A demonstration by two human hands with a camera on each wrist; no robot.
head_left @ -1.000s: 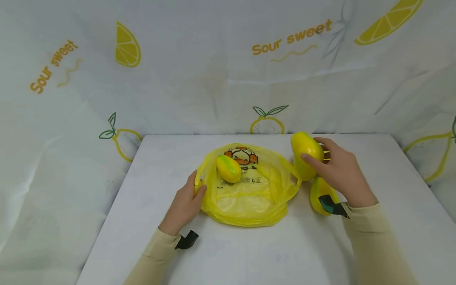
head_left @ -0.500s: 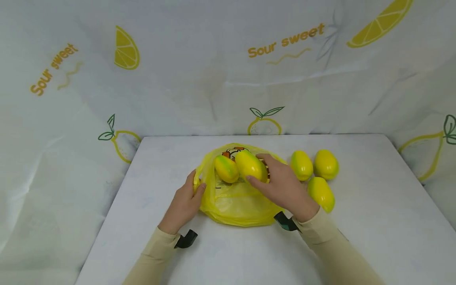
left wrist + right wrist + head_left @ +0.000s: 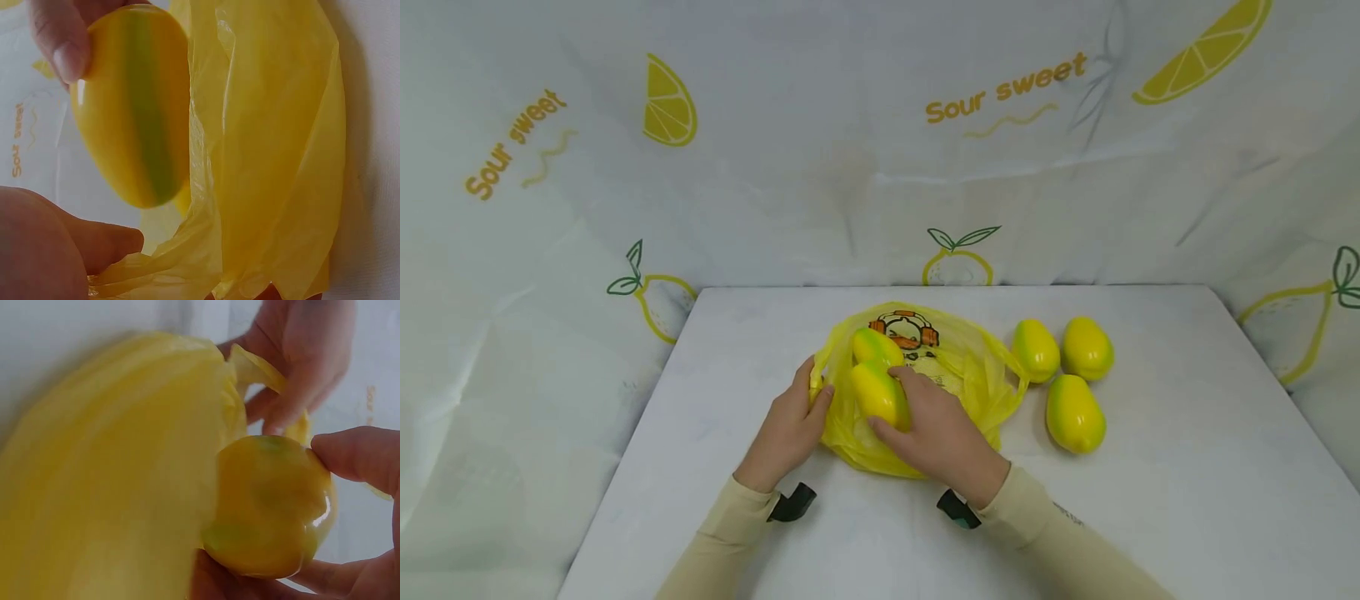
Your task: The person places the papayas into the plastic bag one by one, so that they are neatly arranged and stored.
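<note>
White table (image 3: 1225, 483): right hand (image 3: 940, 425) grips a fruit (image 3: 878, 396), now shifted left over yellow bag (image 3: 957, 362); left hand (image 3: 786, 437) holds bag's edge; three fruits (image 3: 1075, 414) outside

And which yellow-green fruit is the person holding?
The oval glossy yellow-green fruit in the right hand; no hand holds the one beyond it or the three beside the yellow plastic bag.

The left hand (image 3: 786, 432) holds a yellow bag (image 3: 972, 387). The right hand (image 3: 938, 432) holds a yellow fruit (image 3: 877, 393). Three others (image 3: 1076, 414) sit nearby.
</note>
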